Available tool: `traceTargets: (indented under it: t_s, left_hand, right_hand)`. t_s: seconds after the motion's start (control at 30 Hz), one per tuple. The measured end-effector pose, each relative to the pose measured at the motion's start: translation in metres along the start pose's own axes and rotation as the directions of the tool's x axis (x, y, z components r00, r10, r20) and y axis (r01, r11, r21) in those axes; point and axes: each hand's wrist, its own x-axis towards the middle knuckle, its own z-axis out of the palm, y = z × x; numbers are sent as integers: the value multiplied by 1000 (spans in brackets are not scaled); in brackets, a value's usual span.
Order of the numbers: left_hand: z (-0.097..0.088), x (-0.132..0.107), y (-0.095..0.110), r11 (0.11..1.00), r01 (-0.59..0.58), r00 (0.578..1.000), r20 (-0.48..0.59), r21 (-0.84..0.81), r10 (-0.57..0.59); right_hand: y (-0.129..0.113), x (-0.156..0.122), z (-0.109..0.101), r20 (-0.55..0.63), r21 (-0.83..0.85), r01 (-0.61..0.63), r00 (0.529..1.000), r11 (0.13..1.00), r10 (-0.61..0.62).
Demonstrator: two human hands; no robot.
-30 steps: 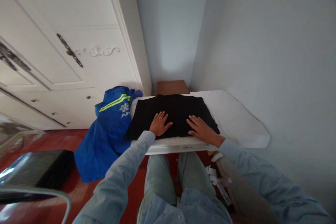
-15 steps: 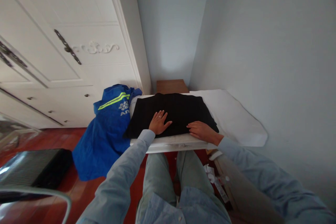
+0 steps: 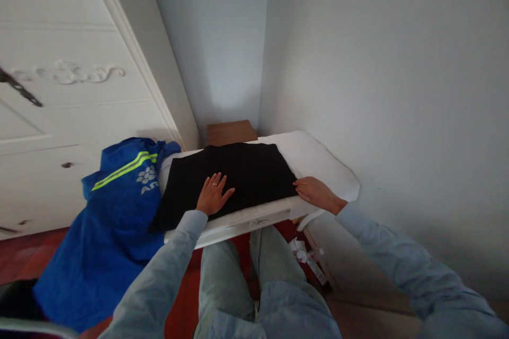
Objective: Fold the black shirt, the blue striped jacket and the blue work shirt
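Observation:
A black cloth garment (image 3: 242, 169) lies spread flat over a white padded surface (image 3: 314, 153) shaped like an ironing board. Resting on the garment's left part is my left hand (image 3: 212, 195), palm down with fingers spread and a ring on one finger. My right hand (image 3: 316, 192) pinches the garment's right edge near its front corner. What kind of garment it is, I cannot tell.
A blue garment (image 3: 107, 233) with a yellow reflective stripe hangs over the left end. Behind stands a brown wooden box-like piece (image 3: 230, 131) in the wall corner. A white wardrobe (image 3: 79, 106) rises at left. White packaging (image 3: 308, 259) sits low at right.
My right hand has moved right, from lying on the garment's front to gripping its right edge. My left hand stays flat on the cloth. The view has turned to the right.

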Motion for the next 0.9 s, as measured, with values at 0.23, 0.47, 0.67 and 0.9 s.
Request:
traceTargets:
  t_s: [0.23, 0.47, 0.67, 0.9]
  left_hand:
    - [-1, 0, 1, 1000, -2, 1000, -8, 9, 2]
    - [-1, 3, -5, 999, 12, 1000, 6, -43, -12]
    - [-28, 9, 53, 988, -138, 990, -44, -70, 135]
    - [-31, 31, 199, 879, -457, 886, 15, -139, 463]
  right_hand:
    - [4, -7, 11, -31, 306, -307, 943, 901, 332]
    - [12, 12, 12, 195, 731, -555, 727, 397, 658]
    - [20, 20, 1, 446, 870, -485, 708, -82, 547]
    - [11, 28, -12, 457, 886, -434, 754, -164, 471]
